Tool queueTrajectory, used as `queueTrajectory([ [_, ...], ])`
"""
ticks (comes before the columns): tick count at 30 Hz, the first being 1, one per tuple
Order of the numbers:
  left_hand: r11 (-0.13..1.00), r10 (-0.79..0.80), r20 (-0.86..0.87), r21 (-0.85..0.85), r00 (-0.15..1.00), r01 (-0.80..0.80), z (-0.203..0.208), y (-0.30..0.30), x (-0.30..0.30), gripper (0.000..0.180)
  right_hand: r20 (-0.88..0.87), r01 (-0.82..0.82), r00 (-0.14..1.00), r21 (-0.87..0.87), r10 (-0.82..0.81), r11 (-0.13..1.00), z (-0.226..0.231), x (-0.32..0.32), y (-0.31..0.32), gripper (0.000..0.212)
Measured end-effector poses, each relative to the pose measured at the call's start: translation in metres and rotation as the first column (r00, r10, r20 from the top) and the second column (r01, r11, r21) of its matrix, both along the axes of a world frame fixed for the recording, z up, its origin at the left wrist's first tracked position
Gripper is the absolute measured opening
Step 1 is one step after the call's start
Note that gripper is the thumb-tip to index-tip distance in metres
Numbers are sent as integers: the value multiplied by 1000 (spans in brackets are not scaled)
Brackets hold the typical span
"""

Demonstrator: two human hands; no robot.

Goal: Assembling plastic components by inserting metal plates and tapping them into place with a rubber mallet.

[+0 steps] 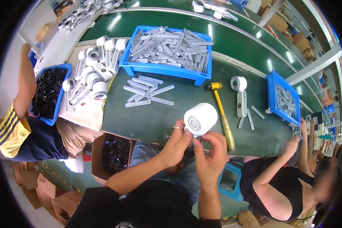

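Observation:
Between both hands I hold up a white handheld fan (200, 117), its round slotted grille turned partly toward me. My left hand (175, 146) is closed on the fan's lower left, thumb near the grille. My right hand (211, 154) pinches at its underside; the part between those fingers is mostly hidden. To the right of the fan lies a mallet (221, 110) with a yellow handle and a black-and-yellow head. Beyond the mallet another white fan (239, 97) lies on the green bench. Loose grey strips (150, 91) are spread to the left.
A blue bin (127, 68) heaped with grey strips stands at the back. White fans (91, 78) are piled at left beside a blue tray (66, 81) of black parts. Another blue bin (271, 91) stands at right. Co-workers sit on both sides. A carton (98, 159) of black parts is below.

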State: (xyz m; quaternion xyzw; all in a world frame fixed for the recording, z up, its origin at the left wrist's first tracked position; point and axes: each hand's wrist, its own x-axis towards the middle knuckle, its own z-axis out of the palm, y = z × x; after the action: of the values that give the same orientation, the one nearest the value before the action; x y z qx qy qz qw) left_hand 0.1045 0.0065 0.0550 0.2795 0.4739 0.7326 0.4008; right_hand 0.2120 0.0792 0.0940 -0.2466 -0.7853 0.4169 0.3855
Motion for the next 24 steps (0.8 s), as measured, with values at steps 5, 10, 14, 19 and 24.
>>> queueTrajectory([
  [5, 1000, 22, -109, -13, 994, -24, 1, 0, -2, 39, -85, 89, 991, -135, -101, 987, -5, -5, -4, 33],
  [10, 988, -5, -350, -147, 937, -50, 3, -4, -16, 40, -91, 45, 994, -189, -63, 981, -14, -2, 1, 33],
  [14, 984, -11, -323, -173, 946, -47, 7, -6, -18, 40, -112, -54, 993, -280, 23, 959, -12, 2, 4, 36],
  [19, 967, 70, -49, -240, 996, -80, 13, 1, -27, 38, -209, -130, 977, -471, 33, 873, -9, -1, -5, 40],
  [24, 987, 62, 160, -156, 985, -37, 15, 7, -29, 38, -195, -112, 981, -539, 6, 835, -10, -4, -3, 39],
])
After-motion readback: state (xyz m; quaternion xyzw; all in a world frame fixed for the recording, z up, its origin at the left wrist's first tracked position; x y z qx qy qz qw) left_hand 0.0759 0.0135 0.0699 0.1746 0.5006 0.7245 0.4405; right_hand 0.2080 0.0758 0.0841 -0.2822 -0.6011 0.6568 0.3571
